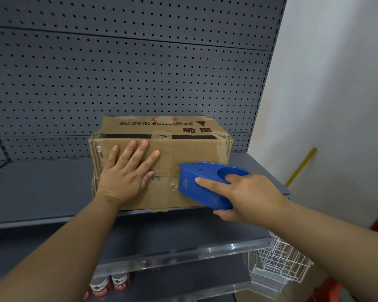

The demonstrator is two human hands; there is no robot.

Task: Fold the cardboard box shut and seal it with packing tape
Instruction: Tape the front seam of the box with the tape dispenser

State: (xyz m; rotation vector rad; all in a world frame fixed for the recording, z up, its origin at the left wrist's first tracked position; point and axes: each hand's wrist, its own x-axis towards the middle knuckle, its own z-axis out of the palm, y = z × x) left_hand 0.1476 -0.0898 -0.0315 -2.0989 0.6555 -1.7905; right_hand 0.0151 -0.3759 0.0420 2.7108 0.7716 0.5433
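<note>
A worn brown cardboard box (190, 149) with black printed characters stands on a grey shelf (42, 188), its flaps folded shut on the side facing me. My left hand (127, 171) presses flat on the left part of that side, fingers straight and spread. My right hand (247, 195) grips a blue tape dispenser (203, 184), with the index finger along its side. The dispenser's front edge touches the box at the torn seam, just right of my left thumb. Clear tape strips show on the cardboard.
A grey pegboard wall (118, 73) rises behind the box. A white wall (336, 94) with a yellow stick (301, 166) is to the right. Below are a shelf with a clear plastic edge (183, 256), red-labelled bottles (109, 286) and a white wire basket (279, 258).
</note>
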